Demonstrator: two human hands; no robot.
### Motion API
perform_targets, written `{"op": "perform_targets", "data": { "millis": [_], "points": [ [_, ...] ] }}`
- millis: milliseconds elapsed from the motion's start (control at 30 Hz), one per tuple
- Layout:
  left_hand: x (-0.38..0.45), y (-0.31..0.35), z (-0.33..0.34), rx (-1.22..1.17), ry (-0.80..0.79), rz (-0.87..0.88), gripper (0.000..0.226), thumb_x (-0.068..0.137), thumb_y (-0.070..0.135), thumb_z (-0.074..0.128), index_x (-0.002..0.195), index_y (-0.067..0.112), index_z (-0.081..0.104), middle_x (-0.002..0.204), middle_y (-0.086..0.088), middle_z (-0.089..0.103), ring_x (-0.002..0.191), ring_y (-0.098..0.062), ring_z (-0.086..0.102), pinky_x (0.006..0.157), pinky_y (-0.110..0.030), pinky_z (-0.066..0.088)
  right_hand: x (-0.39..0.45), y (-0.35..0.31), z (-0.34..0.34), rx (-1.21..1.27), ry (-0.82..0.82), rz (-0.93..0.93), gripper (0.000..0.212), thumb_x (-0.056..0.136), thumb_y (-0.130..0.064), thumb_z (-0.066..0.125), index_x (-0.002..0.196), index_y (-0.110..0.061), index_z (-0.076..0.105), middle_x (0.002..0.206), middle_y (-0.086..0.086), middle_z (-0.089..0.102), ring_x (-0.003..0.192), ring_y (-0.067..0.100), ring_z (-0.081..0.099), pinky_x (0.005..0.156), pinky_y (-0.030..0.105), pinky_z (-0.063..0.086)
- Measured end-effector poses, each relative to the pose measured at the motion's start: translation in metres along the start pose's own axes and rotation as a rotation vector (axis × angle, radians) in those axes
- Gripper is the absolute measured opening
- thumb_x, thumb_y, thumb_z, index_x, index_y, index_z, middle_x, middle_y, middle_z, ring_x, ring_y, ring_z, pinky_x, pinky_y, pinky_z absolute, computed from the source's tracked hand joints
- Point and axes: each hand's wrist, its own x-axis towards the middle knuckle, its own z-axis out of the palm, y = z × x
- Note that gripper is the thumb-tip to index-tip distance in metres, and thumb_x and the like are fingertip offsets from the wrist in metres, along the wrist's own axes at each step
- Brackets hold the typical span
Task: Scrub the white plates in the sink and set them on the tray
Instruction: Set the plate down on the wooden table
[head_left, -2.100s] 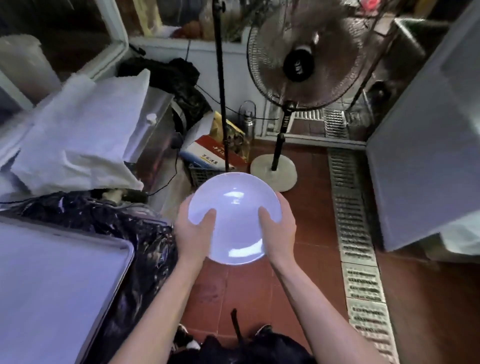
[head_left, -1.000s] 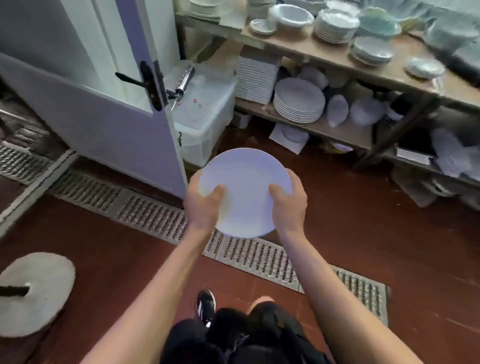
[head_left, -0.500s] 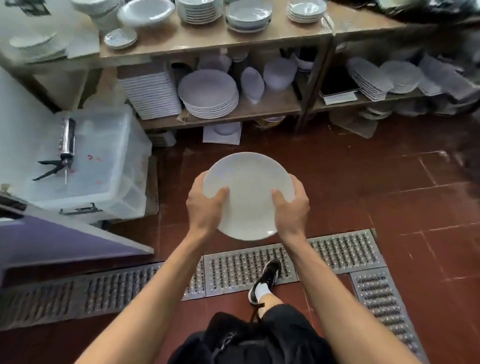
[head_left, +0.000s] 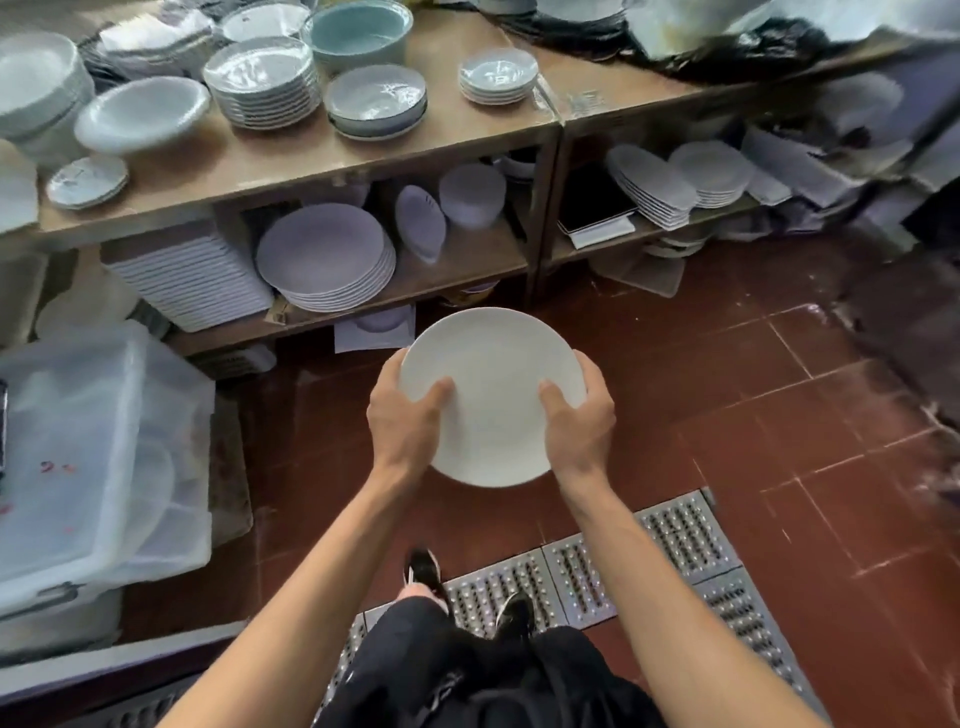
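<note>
Red tile floor (head_left: 779, 395), crowded dish shelves (head_left: 311, 156), white plate (head_left: 493, 395) gripped by both hands

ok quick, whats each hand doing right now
Left hand: closed on the left rim of the white plate.
Right hand: closed on the right rim of the same plate.

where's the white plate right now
In the head view the white plate is at centre, held between the left hand and right hand over the red tile floor, in front of the wooden shelves.
</note>
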Motion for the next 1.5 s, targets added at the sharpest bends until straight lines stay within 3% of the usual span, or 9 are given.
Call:
{"op": "perform_targets", "data": {
  "millis": [333, 500, 633, 800, 933, 1133, 1300, 1433, 1500],
  "points": [
    [0.171, 0.029, 0.056, -0.046, -0.037, -0.019, 0.048, 0.081, 0.02, 0.075, 0.127, 0.031, 0.065, 0.107, 0.014, 0.07, 0.101, -0.008, 0.065, 0.088, -0.03, 0.051, 0.147, -0.034, 0.084, -0.025, 0.049, -0.056, 0.051, 0.088, -0.018, 0.066, 0.138, -0.021, 0.057, 0.123, -0.006, 0.067, 0.109, 0.01, 0.061, 0.089, 0.027, 0.053],
    [0.257, 0.06, 0.082, -0.073, -0.072, -0.016, 0.048, 0.08, 0.02, 0.073, 0.126, 0.03, 0.064, 0.107, 0.016, 0.069, 0.098, 0.008, 0.062, 0.077, -0.014, 0.046, 0.222, -0.068, 0.121, -0.006, 0.076, -0.058, 0.051, 0.088, -0.018, 0.065, 0.137, -0.026, 0.057, 0.107, -0.026, 0.063, 0.097, -0.017, 0.057, 0.077, 0.009, 0.046],
    [0.307, 0.081, 0.109, -0.066, -0.109, -0.011, 0.046, 0.08, 0.02, 0.073, 0.125, 0.029, 0.064, 0.109, 0.013, 0.069, 0.1, -0.001, 0.064, 0.081, -0.023, 0.051, 0.272, -0.086, 0.133, 0.008, 0.103, -0.04, 0.051, 0.087, -0.018, 0.065, 0.137, -0.026, 0.058, 0.111, -0.017, 0.065, 0.097, -0.002, 0.06, 0.074, 0.004, 0.044],
    [0.364, 0.097, 0.152, -0.026, -0.118, -0.029, 0.048, 0.077, 0.026, 0.073, 0.124, 0.032, 0.065, 0.105, 0.018, 0.069, 0.1, -0.005, 0.065, 0.087, -0.034, 0.054, 0.343, -0.09, 0.143, 0.026, 0.115, -0.02, 0.051, 0.087, -0.019, 0.065, 0.138, -0.026, 0.057, 0.112, -0.017, 0.065, 0.097, -0.015, 0.058, 0.069, -0.001, 0.043],
    [0.416, 0.115, 0.198, 0.007, -0.111, -0.026, 0.05, 0.078, 0.024, 0.074, 0.127, 0.03, 0.065, 0.106, 0.015, 0.07, 0.1, -0.006, 0.065, 0.09, -0.035, 0.054, 0.415, -0.094, 0.152, 0.045, 0.099, 0.013, 0.061, 0.089, -0.02, 0.065, 0.147, -0.021, 0.048, 0.124, -0.015, 0.058, 0.11, 0.002, 0.055, 0.073, -0.006, 0.038],
    [0.479, 0.149, 0.258, 0.009, -0.068, -0.041, 0.049, 0.08, 0.024, 0.073, 0.127, 0.033, 0.064, 0.111, 0.015, 0.071, 0.102, -0.004, 0.065, 0.087, -0.029, 0.052, 0.523, -0.11, 0.16, 0.051, 0.026, 0.015, 0.052, 0.088, -0.023, 0.064, 0.139, -0.022, 0.057, 0.114, -0.01, 0.066, 0.1, 0.005, 0.061, 0.065, -0.003, 0.04],
    [0.52, 0.163, 0.286, -0.026, 0.036, -0.107, 0.047, 0.079, 0.024, 0.074, 0.124, 0.032, 0.066, 0.102, 0.021, 0.069, 0.097, 0.005, 0.063, 0.075, -0.012, 0.047, 0.584, -0.128, 0.176, 0.017, -0.078, 0.036, 0.061, 0.09, -0.027, 0.063, 0.148, -0.021, 0.047, 0.121, -0.011, 0.06, 0.108, 0.005, 0.056, 0.077, 0.011, 0.043],
    [0.558, 0.17, 0.301, -0.019, 0.057, -0.129, 0.044, 0.078, 0.023, 0.072, 0.119, 0.038, 0.068, 0.102, 0.016, 0.072, 0.096, -0.002, 0.065, 0.081, -0.028, 0.051, 0.623, -0.137, 0.193, -0.009, -0.134, 0.032, 0.045, 0.089, -0.027, 0.063, 0.134, -0.027, 0.058, 0.107, -0.02, 0.065, 0.096, -0.003, 0.062, 0.066, 0.008, 0.047],
    [0.578, 0.17, 0.308, -0.019, 0.054, -0.135, 0.039, 0.079, 0.02, 0.071, 0.114, 0.038, 0.069, 0.1, 0.016, 0.072, 0.094, -0.002, 0.066, 0.08, -0.03, 0.052, 0.644, -0.14, 0.205, -0.01, -0.151, 0.052, 0.044, 0.088, -0.026, 0.064, 0.132, -0.026, 0.06, 0.107, -0.018, 0.067, 0.097, -0.002, 0.062, 0.071, 0.015, 0.051]
  ]
}}
